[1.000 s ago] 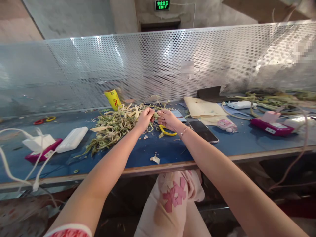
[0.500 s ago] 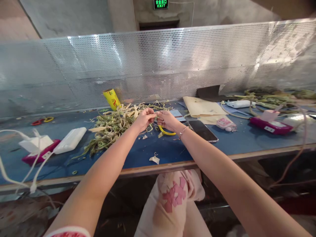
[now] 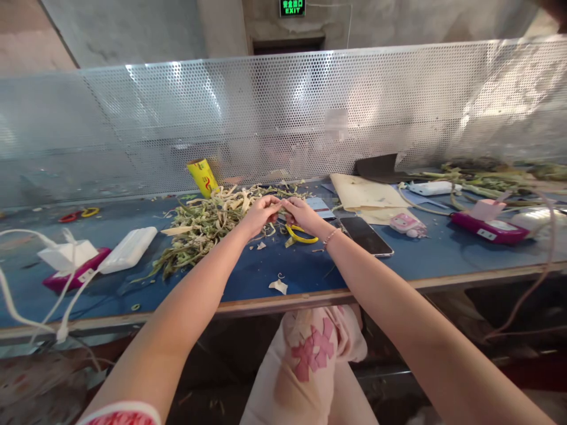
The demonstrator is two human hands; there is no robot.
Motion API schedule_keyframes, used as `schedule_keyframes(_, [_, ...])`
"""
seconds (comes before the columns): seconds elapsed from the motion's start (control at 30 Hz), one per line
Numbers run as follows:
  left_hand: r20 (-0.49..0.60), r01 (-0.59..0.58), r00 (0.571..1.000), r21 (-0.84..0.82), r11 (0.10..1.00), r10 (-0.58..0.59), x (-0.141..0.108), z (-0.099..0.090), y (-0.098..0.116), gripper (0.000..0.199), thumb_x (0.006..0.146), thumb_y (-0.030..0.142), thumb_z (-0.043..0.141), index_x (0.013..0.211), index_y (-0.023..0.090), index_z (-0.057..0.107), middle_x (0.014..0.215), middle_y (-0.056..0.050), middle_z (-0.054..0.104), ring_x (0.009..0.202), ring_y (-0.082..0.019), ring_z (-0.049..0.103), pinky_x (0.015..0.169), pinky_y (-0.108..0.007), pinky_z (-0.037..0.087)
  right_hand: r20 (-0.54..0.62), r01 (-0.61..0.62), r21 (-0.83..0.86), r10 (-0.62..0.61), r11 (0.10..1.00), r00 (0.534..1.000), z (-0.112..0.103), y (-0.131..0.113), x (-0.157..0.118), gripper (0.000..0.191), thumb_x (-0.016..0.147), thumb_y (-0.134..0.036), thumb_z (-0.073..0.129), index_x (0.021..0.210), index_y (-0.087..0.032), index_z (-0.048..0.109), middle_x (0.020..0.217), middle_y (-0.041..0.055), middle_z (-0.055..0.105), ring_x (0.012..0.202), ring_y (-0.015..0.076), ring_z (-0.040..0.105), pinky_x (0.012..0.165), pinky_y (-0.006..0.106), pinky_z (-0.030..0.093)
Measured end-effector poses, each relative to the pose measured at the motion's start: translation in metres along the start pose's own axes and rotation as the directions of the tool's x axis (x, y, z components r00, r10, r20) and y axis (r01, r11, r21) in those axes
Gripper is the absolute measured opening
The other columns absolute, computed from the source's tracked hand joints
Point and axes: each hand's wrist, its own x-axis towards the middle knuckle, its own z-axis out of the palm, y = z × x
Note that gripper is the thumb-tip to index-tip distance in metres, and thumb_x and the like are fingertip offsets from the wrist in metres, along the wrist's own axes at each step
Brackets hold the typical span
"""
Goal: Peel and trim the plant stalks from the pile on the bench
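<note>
- Class of place: workshop or small factory floor, by its fittings; exact trade cannot be told.
- Exit sign: green, lit, Chinese and English lettering, of the kind fitted in shared work buildings.
- Wall: bare, grey, rough, concrete-like.
- Perforated metal screen: long, upright, along the back of the worktop.
- Workbench: blue top, pale front edge, running across the whole view.
- Heap of withered plant matter: loose on the bench.
- Green stalks: second lot, farther right.
- Purple power strips: one toward each end, white plugs and cables attached.
- Pale scraps: scattered over the bench.
</note>
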Motion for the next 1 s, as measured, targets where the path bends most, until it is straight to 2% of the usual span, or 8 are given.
schedule_keyframes(0.1, [-0.010, -0.011, 1.000, 0.024, 1.000, 0.011, 0.001, 0.001, -0.001, 0.016, 0.067, 0.025, 0.061, 0.071, 0.016, 0.048, 0.052, 0.006, 0.044, 0.040, -0.004, 0.039, 0.043, -0.019, 0.028, 0.014, 0.087, -0.164, -0.086, 0.983, 0.996, -0.003, 0.009, 0.005, 0.032, 0.080, -0.048, 0.045, 0.065, -0.020, 0.038, 0.044, -0.0096, 0.034, 0.037, 0.0045, 0.034, 0.041, 0.020, 0.031])
schedule_keyframes(0.2, [-0.015, -0.022, 1.000, 0.019, 1.000, 0.023, 0.001, 0.002, 0.000, 0.016, 0.069, 0.026, 0.059, 0.069, 0.017, 0.046, 0.051, 0.007, 0.041, 0.038, -0.004, 0.037, 0.041, -0.019, 0.026, 0.037, 0.151, -0.212, -0.147, 0.965, 0.989, -0.003, 0.013, 0.005, 0.032, 0.081, -0.045, 0.043, 0.062, -0.020, 0.036, 0.045, -0.0085, 0.034, 0.039, 0.0045, 0.035, 0.041, 0.020, 0.031])
schedule_keyframes(0.4, [-0.044, -0.045, 0.998, -0.042, 0.998, 0.043, -0.001, 0.002, 0.006, 0.012, 0.070, 0.022, 0.056, 0.066, 0.016, 0.047, 0.050, 0.006, 0.041, 0.039, -0.004, 0.039, 0.042, -0.018, 0.029, 0.023, 0.198, -0.149, -0.197, 0.969, 0.980, 0.001, 0.005, 0.000, 0.031, 0.081, -0.040, 0.044, 0.059, -0.020, 0.034, 0.047, -0.0080, 0.034, 0.039, 0.0047, 0.035, 0.040, 0.019, 0.030])
schedule_keyframes(0.47, [-0.008, -0.017, 1.000, -0.101, 0.995, 0.016, -0.002, 0.000, 0.008, 0.008, 0.068, 0.019, 0.057, 0.071, 0.015, 0.051, 0.053, 0.005, 0.046, 0.044, -0.005, 0.044, 0.046, -0.019, 0.034, 0.019, 0.199, -0.104, -0.199, 0.974, 0.980, 0.002, 0.001, -0.001, 0.029, 0.081, -0.037, 0.044, 0.059, -0.020, 0.035, 0.045, -0.0080, 0.034, 0.038, 0.0049, 0.034, 0.040, 0.020, 0.030])
schedule_keyframes(0.57, [0.065, 0.006, 0.998, -0.147, 0.989, 0.004, -0.003, -0.005, 0.009, 0.020, 0.063, 0.013, 0.060, 0.082, 0.014, 0.055, 0.060, 0.004, 0.052, 0.052, -0.006, 0.050, 0.055, -0.021, 0.041, -0.006, 0.195, -0.064, -0.195, 0.979, 0.981, 0.001, -0.002, -0.002, 0.030, 0.082, -0.034, 0.042, 0.058, -0.020, 0.033, 0.043, -0.0079, 0.034, 0.038, 0.0051, 0.032, 0.041, 0.020, 0.030])
schedule_keyframes(0.73, [0.067, -0.008, 0.998, -0.112, 0.994, 0.015, -0.002, -0.011, 0.004, 0.026, 0.060, 0.017, 0.066, 0.084, 0.013, 0.057, 0.061, 0.003, 0.055, 0.054, -0.006, 0.051, 0.058, -0.023, 0.043, 0.022, 0.190, -0.128, -0.189, 0.973, 0.982, -0.001, -0.001, -0.001, 0.032, 0.083, -0.036, 0.041, 0.056, -0.020, 0.033, 0.045, -0.0070, 0.036, 0.040, 0.0053, 0.034, 0.042, 0.019, 0.030])
schedule_keyframes(0.87, [0.071, -0.037, 0.997, -0.060, 0.998, 0.041, -0.002, -0.008, 0.005, 0.026, 0.055, 0.023, 0.071, 0.072, 0.013, 0.055, 0.056, 0.005, 0.052, 0.051, -0.005, 0.050, 0.054, -0.021, 0.042, 0.045, 0.229, -0.173, -0.225, 0.958, 0.973, -0.003, 0.002, -0.002, 0.034, 0.082, -0.041, 0.040, 0.056, -0.020, 0.033, 0.046, -0.0068, 0.035, 0.041, 0.0055, 0.033, 0.041, 0.020, 0.029])
schedule_keyframes(1.0, [0.073, -0.036, 0.997, -0.005, 0.999, 0.036, -0.003, -0.005, 0.006, 0.032, 0.050, 0.029, 0.075, 0.066, 0.014, 0.051, 0.052, 0.006, 0.051, 0.046, -0.006, 0.049, 0.050, -0.021, 0.042, 0.088, 0.220, -0.157, -0.208, 0.963, 0.974, -0.003, 0.000, -0.005, 0.035, 0.082, -0.043, 0.041, 0.057, -0.020, 0.034, 0.045, -0.0068, 0.033, 0.041, 0.0063, 0.032, 0.043, 0.021, 0.029])
